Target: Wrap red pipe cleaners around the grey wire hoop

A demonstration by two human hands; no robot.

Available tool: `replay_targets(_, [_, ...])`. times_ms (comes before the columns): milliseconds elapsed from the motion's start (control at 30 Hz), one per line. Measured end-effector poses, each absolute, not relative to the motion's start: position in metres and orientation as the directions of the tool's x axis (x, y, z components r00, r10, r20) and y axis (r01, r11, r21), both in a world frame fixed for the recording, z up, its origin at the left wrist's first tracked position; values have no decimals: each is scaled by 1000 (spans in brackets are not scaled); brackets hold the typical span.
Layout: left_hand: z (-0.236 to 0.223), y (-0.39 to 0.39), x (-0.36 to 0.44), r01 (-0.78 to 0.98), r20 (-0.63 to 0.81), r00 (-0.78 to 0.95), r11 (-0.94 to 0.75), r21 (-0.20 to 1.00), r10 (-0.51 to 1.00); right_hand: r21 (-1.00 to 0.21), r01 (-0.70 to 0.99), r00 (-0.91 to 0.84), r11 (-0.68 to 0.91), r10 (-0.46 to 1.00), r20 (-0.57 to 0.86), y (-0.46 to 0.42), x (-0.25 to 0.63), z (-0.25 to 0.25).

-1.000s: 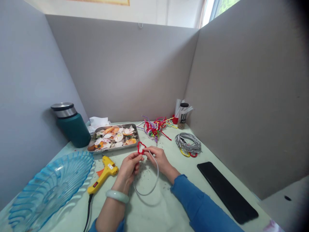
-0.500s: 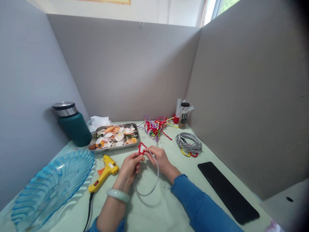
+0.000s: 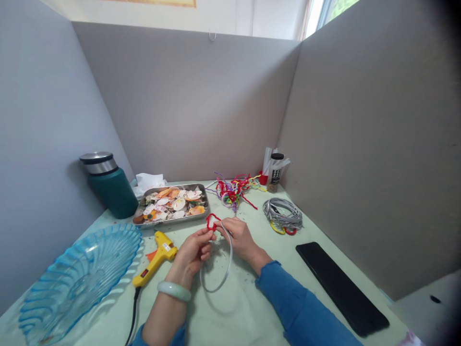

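Note:
In the middle of the table, my left hand (image 3: 196,247) pinches the lower end of a small red fuzzy yarn loop (image 3: 209,222) between thumb and fingertips. My right hand (image 3: 239,235) is closed close beside it, its fingertips meeting the right side of the red loop. A pale grey cord (image 3: 219,287) runs out of the right hand's fingers, hangs in a wide curve below and passes up behind the left hand. Exactly how cord and yarn join is hidden by the fingertips.
A yellow glue gun (image 3: 156,259) lies left, beside a blue glass dish (image 3: 82,274). A metal tray (image 3: 173,221) of shells, a green bottle (image 3: 115,190) and tangled coloured yarn (image 3: 236,190) stand behind. A coiled grey cord (image 3: 283,214), a jar (image 3: 275,173) and a black slab (image 3: 342,288) are right.
The hanging curve of the grey cord has become narrower, its right side shifting left. Both hands keep nearly the same place and grip on the red yarn loop.

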State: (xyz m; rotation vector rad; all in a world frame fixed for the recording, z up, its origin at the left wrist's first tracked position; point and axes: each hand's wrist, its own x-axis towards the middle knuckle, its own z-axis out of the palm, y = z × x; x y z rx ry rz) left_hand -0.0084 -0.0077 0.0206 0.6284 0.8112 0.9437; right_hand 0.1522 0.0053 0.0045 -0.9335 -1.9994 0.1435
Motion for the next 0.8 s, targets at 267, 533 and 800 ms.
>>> replay_targets(267, [17, -6, -12, -494, -317, 434, 517, 699, 843, -401, 548, -341, 734, 634, 694, 5, 155, 8])
replay_targets(533, [19, -8, -11, -485, -313, 441, 516, 706, 841, -399, 553, -348, 732, 638, 687, 4, 154, 11])
replay_targets(800, [23, -10, -9, -400, -326, 361, 461, 793, 874, -396, 546, -354, 738, 632, 690, 3, 156, 14])
